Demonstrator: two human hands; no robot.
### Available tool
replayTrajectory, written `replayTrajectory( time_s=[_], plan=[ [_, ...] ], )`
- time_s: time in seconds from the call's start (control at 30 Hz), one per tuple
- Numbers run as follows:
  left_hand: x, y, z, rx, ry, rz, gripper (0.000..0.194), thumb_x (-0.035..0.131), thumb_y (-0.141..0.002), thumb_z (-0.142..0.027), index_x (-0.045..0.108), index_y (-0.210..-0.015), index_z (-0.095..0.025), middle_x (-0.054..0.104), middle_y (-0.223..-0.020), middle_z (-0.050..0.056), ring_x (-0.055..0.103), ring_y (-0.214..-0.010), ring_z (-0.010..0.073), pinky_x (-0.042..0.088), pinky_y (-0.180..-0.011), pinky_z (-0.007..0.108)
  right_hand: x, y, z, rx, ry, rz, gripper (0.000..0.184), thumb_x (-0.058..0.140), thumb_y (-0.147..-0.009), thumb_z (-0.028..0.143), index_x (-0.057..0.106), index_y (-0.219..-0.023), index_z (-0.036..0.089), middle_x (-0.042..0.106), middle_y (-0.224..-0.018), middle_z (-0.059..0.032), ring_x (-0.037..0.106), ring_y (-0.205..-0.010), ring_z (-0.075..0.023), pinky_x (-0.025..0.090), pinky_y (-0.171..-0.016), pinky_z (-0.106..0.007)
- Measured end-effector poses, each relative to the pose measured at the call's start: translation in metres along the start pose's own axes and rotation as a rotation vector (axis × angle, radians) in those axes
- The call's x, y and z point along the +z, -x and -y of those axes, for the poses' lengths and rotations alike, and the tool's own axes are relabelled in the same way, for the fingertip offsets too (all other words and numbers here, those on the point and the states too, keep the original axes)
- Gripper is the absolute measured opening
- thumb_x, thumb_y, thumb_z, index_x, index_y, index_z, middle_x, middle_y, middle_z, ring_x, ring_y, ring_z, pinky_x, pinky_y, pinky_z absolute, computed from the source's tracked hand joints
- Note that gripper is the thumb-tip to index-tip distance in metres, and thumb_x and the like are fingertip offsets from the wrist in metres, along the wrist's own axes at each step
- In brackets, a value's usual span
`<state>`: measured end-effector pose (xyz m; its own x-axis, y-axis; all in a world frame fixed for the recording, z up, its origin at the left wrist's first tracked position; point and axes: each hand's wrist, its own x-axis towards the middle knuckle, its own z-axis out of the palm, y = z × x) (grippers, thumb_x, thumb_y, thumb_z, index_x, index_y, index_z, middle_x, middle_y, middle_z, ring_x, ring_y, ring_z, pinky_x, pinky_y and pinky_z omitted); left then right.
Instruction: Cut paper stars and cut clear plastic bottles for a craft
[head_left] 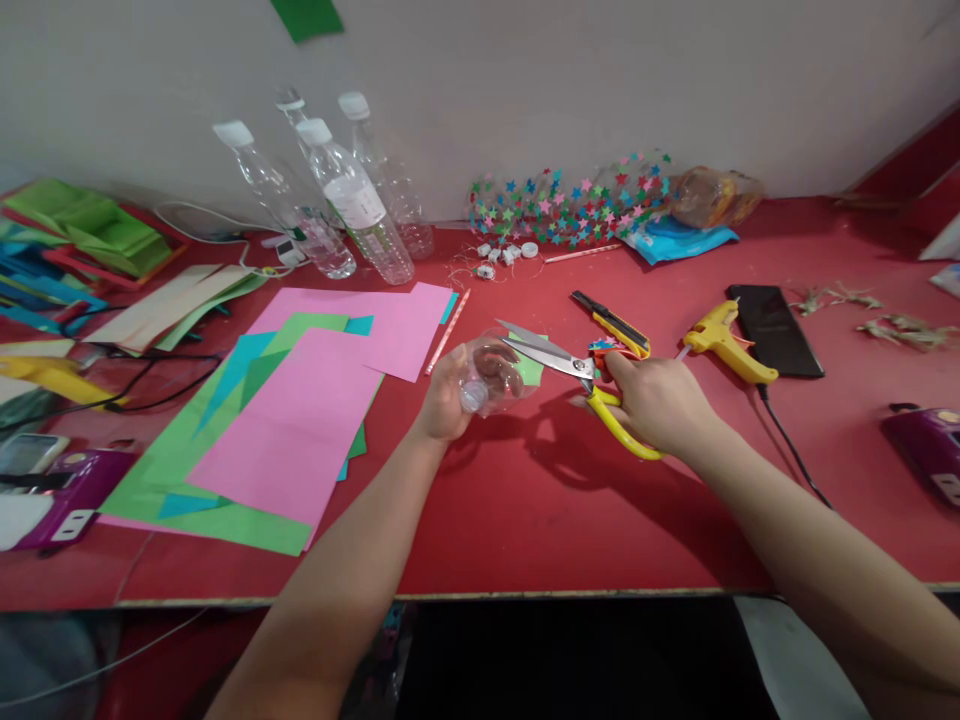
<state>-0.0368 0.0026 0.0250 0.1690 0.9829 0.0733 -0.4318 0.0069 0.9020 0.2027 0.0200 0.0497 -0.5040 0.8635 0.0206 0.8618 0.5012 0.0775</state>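
- Holding the scissors (582,370) in your right hand (660,400), you have these fingers wrapped around the yellow handles; the two blades stand apart and point to your left.
- Your left hand (448,395) is to the left of the scissors, and its fingers are gripping a clear plastic piece (496,378), which is round and curved.
- This plastic piece is at the blade tips of the scissors; whether the blades touch it, you cannot tell from this view.
- Under the blades of the scissors, a small green paper (531,370) lies on the red table (525,530).
- Just behind the scissors there is a yellow and black cutter (611,324), lying flat.
- To the right of the scissors you have the yellow glue gun (721,342), with a black phone (777,330) beside it.
- To the left of the scissors, pink, green and blue paper sheets (300,420) overlap, and one patterned stick (448,332) lies between them and the scissors.
- Well behind the scissors, near the wall, lies a clear bottle with colored stars (570,205), and a blue packet (679,240) is at its right end.
- Behind the scissors and far to the left, four clear bottles (360,205) with white caps stand close together.
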Motion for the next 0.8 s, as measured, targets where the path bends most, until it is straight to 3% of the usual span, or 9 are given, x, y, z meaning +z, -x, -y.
replayTrajectory(
  time_s=[0.13, 0.47, 0.63, 0.7, 0.8],
  plan=[
    [-0.002, 0.001, 0.000, -0.018, 0.016, 0.045, 0.054, 0.054, -0.074, -0.072, 0.060, -0.082, -0.018, 0.063, -0.060, 0.003, 0.053, -0.042, 0.0117, 0.024, -0.032, 0.020, 0.000, 0.000, 0.000, -0.008, 0.002, 0.003, 0.073, 0.014, -0.091, 0.069, 0.061, -0.094, 0.013, 0.064, -0.062, -0.0128, 0.058, -0.057, -0.0245, 0.015, -0.053, -0.030],
    [-0.005, 0.001, -0.004, -0.071, 0.084, 0.093, 0.052, 0.059, -0.073, -0.068, 0.066, -0.083, -0.017, 0.067, -0.066, 0.005, 0.065, -0.051, 0.0179, 0.027, -0.032, 0.020, 0.006, -0.001, -0.004, -0.004, 0.003, -0.038, 0.069, 0.018, -0.090, 0.069, 0.062, -0.092, 0.015, 0.061, -0.057, -0.0095, 0.053, -0.051, -0.0221, 0.014, -0.053, -0.029],
    [-0.015, -0.001, -0.007, -0.098, 0.079, 0.141, 0.066, 0.057, -0.070, -0.076, 0.067, -0.093, -0.016, 0.069, -0.077, 0.007, 0.055, -0.043, 0.0112, 0.029, -0.031, 0.021, 0.006, -0.002, -0.002, 0.015, -0.046, -0.027, 0.066, 0.020, -0.091, 0.067, 0.062, -0.090, 0.016, 0.060, -0.057, -0.0081, 0.052, -0.050, -0.0210, 0.016, -0.052, -0.028],
    [-0.018, -0.002, -0.009, -0.063, 0.054, 0.130, 0.075, 0.061, -0.064, -0.079, 0.066, -0.104, -0.015, 0.069, -0.086, 0.009, 0.061, -0.054, 0.0140, 0.040, -0.038, 0.023, 0.004, -0.003, 0.000, 0.059, -0.079, 0.005, 0.065, 0.021, -0.092, 0.067, 0.061, -0.088, 0.017, 0.059, -0.057, -0.0074, 0.052, -0.050, -0.0207, 0.018, -0.051, -0.028],
    [-0.018, -0.003, -0.007, 0.070, -0.048, 0.035, 0.074, 0.072, -0.063, -0.068, 0.061, -0.114, -0.017, 0.066, -0.100, 0.009, 0.066, -0.083, 0.0196, 0.054, -0.067, 0.029, 0.000, -0.003, 0.003, 0.151, -0.142, 0.069, 0.062, 0.024, -0.092, 0.068, 0.060, -0.084, 0.018, 0.061, -0.060, -0.0077, 0.055, -0.053, -0.0207, 0.021, -0.051, -0.027]
  ],
)
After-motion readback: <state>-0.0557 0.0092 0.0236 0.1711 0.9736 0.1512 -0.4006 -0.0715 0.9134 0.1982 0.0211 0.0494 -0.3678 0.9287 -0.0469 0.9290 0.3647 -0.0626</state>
